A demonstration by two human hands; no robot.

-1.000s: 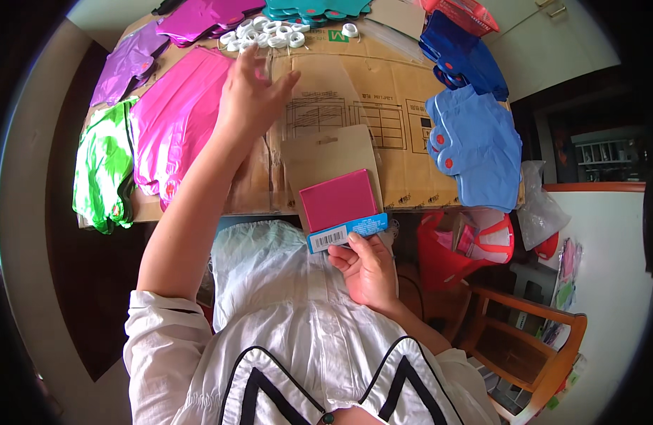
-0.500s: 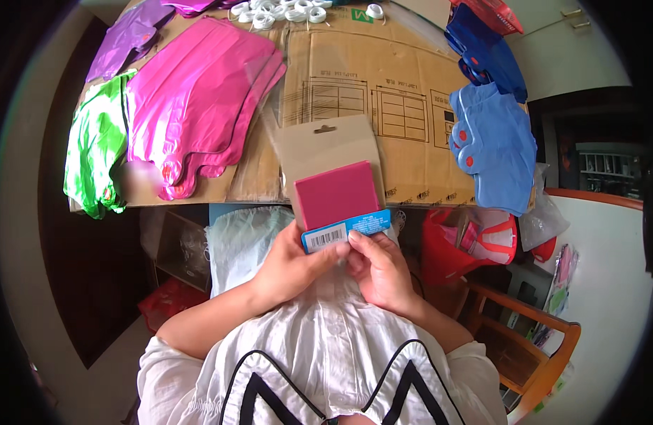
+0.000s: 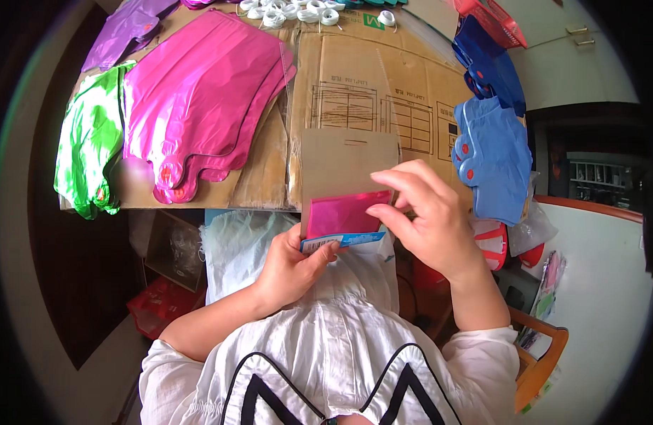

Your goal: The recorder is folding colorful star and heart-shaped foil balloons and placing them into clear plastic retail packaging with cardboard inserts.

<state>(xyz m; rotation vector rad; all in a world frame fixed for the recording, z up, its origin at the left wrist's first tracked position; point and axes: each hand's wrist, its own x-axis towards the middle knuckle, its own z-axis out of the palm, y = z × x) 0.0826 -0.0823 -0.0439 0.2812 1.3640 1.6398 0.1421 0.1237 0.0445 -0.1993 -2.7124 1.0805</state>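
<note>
My left hand [image 3: 296, 263] grips the lower left of a flat package, its thumb on the blue barcode label [image 3: 319, 244]. The package has a grey-brown backing card [image 3: 340, 164] with a slot near its top, and a folded shiny pink foil piece [image 3: 344, 214] in front. The card tilts up near the table's front edge. At the package's right side, my right hand [image 3: 429, 216] is raised, thumb and forefinger apart with nothing visible between them. A faint edge of clear plastic shows above the card; where it ends I cannot tell.
Flat pink foil sheets [image 3: 206, 99] and green ones [image 3: 93, 142] lie left on the cardboard-covered table [image 3: 262, 166], with purple [image 3: 128, 32] behind. White ribbon rolls [image 3: 298, 10] sit at the back; light blue [image 3: 496, 159] and dark blue foil [image 3: 488, 64] at right. A wooden chair [image 3: 546, 361] stands lower right.
My right hand has let go of the label's right end and risen to the package's right side. The package has tilted and shifted slightly right; my left hand still holds it.
</note>
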